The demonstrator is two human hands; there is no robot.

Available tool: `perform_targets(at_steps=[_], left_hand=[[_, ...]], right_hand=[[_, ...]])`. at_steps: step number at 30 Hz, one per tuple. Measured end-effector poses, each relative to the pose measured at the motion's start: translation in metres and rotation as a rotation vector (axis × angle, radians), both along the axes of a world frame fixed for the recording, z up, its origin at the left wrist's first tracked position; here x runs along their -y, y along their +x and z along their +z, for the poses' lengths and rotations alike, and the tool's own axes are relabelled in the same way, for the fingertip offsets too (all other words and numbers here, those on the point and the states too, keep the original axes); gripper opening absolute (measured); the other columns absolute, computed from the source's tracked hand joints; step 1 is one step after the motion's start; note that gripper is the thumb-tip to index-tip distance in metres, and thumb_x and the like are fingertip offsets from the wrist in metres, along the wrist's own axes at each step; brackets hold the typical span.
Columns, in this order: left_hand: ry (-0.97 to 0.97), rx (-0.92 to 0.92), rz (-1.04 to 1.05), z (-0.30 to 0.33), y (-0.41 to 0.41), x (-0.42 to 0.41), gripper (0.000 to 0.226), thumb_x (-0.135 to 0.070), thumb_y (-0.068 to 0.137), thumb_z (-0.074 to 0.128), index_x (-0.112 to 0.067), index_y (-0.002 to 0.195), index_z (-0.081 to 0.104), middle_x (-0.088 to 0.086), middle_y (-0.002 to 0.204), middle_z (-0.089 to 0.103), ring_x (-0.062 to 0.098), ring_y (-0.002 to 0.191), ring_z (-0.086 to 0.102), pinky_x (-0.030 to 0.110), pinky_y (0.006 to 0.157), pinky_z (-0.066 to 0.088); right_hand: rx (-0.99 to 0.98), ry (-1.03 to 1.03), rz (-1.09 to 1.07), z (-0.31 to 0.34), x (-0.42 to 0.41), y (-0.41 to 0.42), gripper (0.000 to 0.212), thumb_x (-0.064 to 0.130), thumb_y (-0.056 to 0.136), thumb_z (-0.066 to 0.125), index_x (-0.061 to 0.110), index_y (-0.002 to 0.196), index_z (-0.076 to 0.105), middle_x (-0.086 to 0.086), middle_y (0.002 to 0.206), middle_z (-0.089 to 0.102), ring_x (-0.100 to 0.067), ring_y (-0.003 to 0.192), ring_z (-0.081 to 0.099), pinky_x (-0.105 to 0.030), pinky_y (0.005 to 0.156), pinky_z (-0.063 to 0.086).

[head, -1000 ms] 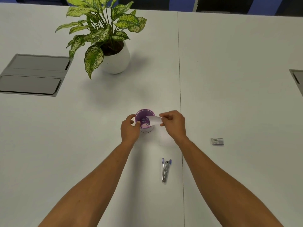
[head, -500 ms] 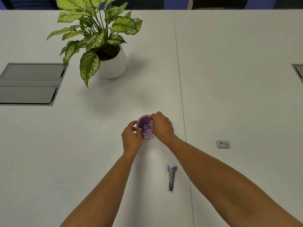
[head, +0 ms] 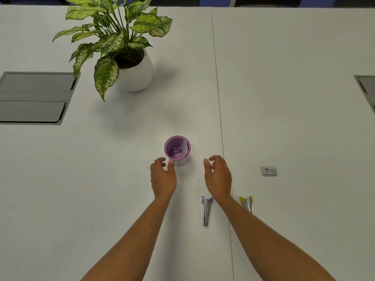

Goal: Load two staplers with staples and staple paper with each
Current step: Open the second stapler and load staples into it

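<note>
A purple cup (head: 177, 150) stands upright on the white table, with a slip of white paper (head: 184, 147) and small bits inside it. My left hand (head: 163, 176) hovers just below and left of the cup, fingers apart, empty. To the cup's lower right my right hand (head: 218, 176) is open and empty, over a faint white paper (head: 200, 174) lying flat. A small stapler with purple tips (head: 206, 210) lies near my right wrist. A second stapler with yellow tips (head: 247, 203) lies right of that forearm. A small staple box (head: 269, 170) sits further right.
A potted plant (head: 129, 63) in a white pot stands at the back left. A grey cable hatch (head: 32, 98) is set into the table at far left, another (head: 367, 88) at the right edge. A seam (head: 220, 118) runs between two table halves.
Both hands have let go of the cup and drawn back toward me. The white paper slip that my right hand held now sits inside the cup. The yellow-tipped stapler has come into view.
</note>
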State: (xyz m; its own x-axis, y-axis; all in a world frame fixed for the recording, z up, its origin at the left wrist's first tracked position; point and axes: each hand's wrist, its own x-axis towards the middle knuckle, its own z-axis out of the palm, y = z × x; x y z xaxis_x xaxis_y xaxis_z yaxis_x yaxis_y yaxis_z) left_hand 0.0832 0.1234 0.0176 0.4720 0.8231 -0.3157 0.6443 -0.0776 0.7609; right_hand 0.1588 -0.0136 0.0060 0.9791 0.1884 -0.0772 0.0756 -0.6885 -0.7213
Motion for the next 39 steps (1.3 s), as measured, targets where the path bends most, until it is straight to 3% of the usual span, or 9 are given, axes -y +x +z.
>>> perform_targets(at_steps=[6, 12, 14, 17, 19, 23, 27, 34, 39], left_hand=[[-0.024, -0.043, -0.149, -0.010, -0.030, 0.062, 0.028, -0.027, 0.097, 0.054, -0.015, 0.122, 0.057, 0.004, 0.122, 0.056, 0.018, 0.094, 0.061, 0.030, 0.085, 0.046], [-0.249, -0.163, -0.332, -0.017, -0.046, 0.099, 0.037, -0.019, 0.098, 0.052, -0.009, 0.133, 0.053, 0.007, 0.135, 0.055, 0.023, 0.123, 0.053, 0.036, 0.107, 0.041], [-0.285, -0.132, -0.331, -0.018, -0.048, 0.104, 0.018, -0.016, 0.097, 0.050, -0.011, 0.107, 0.064, 0.005, 0.109, 0.063, 0.020, 0.101, 0.059, 0.031, 0.090, 0.048], [-0.327, -0.134, -0.351, -0.018, -0.048, 0.109, 0.025, -0.004, 0.094, 0.045, -0.009, 0.069, 0.047, 0.008, 0.067, 0.052, 0.016, 0.062, 0.042, 0.024, 0.058, 0.034], [-0.354, -0.149, -0.352, -0.018, -0.049, 0.109, 0.020, 0.000, 0.091, 0.044, 0.000, 0.077, 0.057, 0.017, 0.072, 0.058, 0.020, 0.063, 0.049, 0.028, 0.061, 0.040], [-0.404, -0.098, -0.300, -0.018, -0.051, 0.110, 0.034, -0.005, 0.093, 0.050, -0.009, 0.124, 0.062, 0.008, 0.120, 0.067, 0.025, 0.107, 0.064, 0.041, 0.098, 0.051], [-0.450, -0.033, -0.264, -0.021, -0.055, 0.114, 0.026, -0.009, 0.095, 0.053, -0.022, 0.117, 0.057, 0.003, 0.116, 0.067, 0.019, 0.100, 0.066, 0.039, 0.091, 0.056], [-0.416, 0.020, -0.275, -0.024, -0.061, 0.120, 0.018, -0.015, 0.095, 0.057, -0.023, 0.109, 0.064, 0.000, 0.106, 0.071, 0.016, 0.096, 0.068, 0.036, 0.090, 0.056], [-0.384, 0.056, -0.314, -0.016, -0.056, 0.123, 0.019, -0.027, 0.096, 0.058, -0.024, 0.113, 0.066, -0.009, 0.104, 0.069, 0.001, 0.094, 0.063, 0.012, 0.078, 0.048]], right_hand=[[-0.192, -0.043, -0.115, -0.032, 0.062, -0.057, 0.015, 0.027, 0.094, 0.059, 0.014, 0.100, 0.061, 0.000, 0.088, 0.062, -0.021, 0.081, 0.062, -0.027, 0.066, 0.041], [-0.377, -0.005, -0.002, -0.037, 0.077, -0.081, 0.027, 0.024, 0.096, 0.058, 0.013, 0.120, 0.061, -0.003, 0.091, 0.065, -0.019, 0.085, 0.062, -0.028, 0.081, 0.049], [-0.393, 0.027, 0.044, -0.035, 0.074, -0.084, 0.025, 0.017, 0.095, 0.058, 0.011, 0.119, 0.062, -0.005, 0.095, 0.066, -0.021, 0.089, 0.064, -0.029, 0.084, 0.050], [-0.454, 0.078, 0.054, -0.032, 0.070, -0.087, 0.017, 0.009, 0.094, 0.056, 0.010, 0.109, 0.065, -0.007, 0.091, 0.065, -0.023, 0.087, 0.063, -0.036, 0.082, 0.053], [-0.511, 0.144, 0.029, -0.030, 0.069, -0.087, 0.015, 0.007, 0.095, 0.053, 0.013, 0.104, 0.064, -0.005, 0.090, 0.065, -0.022, 0.086, 0.062, -0.038, 0.082, 0.053], [-0.629, 0.270, -0.039, -0.025, 0.072, -0.089, 0.016, 0.015, 0.098, 0.052, 0.025, 0.110, 0.058, 0.001, 0.097, 0.066, -0.019, 0.093, 0.065, -0.039, 0.085, 0.058], [-0.683, 0.363, -0.101, -0.024, 0.077, -0.090, 0.016, 0.021, 0.099, 0.053, 0.024, 0.115, 0.056, 0.000, 0.104, 0.068, -0.018, 0.096, 0.067, -0.044, 0.079, 0.061], [-0.698, 0.419, -0.129, -0.021, 0.088, -0.088, 0.015, 0.017, 0.094, 0.063, 0.022, 0.106, 0.055, -0.010, 0.098, 0.070, -0.020, 0.090, 0.066, -0.034, 0.075, 0.054], [-0.666, 0.469, -0.120, -0.014, 0.091, -0.085, 0.008, 0.017, 0.095, 0.061, 0.018, 0.102, 0.064, -0.009, 0.101, 0.071, -0.024, 0.094, 0.067, -0.041, 0.086, 0.056]])
